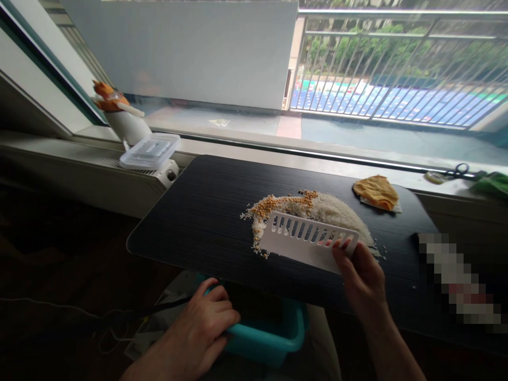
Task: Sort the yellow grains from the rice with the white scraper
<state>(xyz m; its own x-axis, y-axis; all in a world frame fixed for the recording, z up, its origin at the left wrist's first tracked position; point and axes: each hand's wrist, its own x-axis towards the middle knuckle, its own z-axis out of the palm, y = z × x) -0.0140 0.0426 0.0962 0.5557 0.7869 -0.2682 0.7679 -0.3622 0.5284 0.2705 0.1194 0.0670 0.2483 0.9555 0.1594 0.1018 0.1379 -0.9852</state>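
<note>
Two hands shared the sweep: the right hand (pixel 363 280) pinched one end of the white slotted scraper (pixel 305 238) against the near side of the rice-and-bean pile (pixel 317 209) on the black table (pixel 198 222), the left hand (pixel 202 323) curled over the teal tub (pixel 272 341) at its rim below, so any pull likely needed a flat, steady edge.

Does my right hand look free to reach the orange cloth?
Probably, though it is full: the right hand holds the white scraper; only open table lies between it and the orange cloth.
</note>
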